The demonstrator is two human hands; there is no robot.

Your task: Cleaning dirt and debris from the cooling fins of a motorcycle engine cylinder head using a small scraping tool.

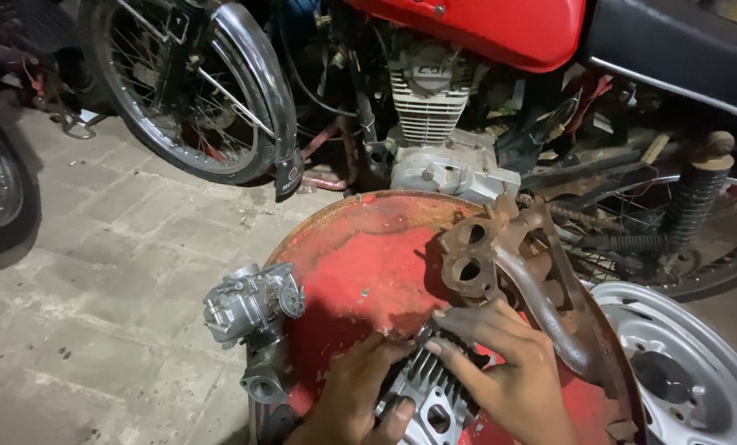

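A finned grey metal engine part point(433, 397) lies on the top of a red rusty drum point(360, 264), near its front edge. My left hand point(354, 397) grips the part from the left, thumb against its lower edge. My right hand point(509, 371) rests over its right side, fingers curled on the dark fins. A silver carburetor point(249, 305) sits at the drum's left rim, beside my left hand. A rusty brown exhaust manifold point(513, 264) lies on the drum just beyond my right hand.
A red motorcycle point(484, 33) with a silver engine point(438, 124) stands behind the drum. Its spoked front wheel point(187, 91) is at upper left. A silver car wheel rim point(682, 371) lies at lower right. A paved brick floor point(96, 264) spreads on the left.
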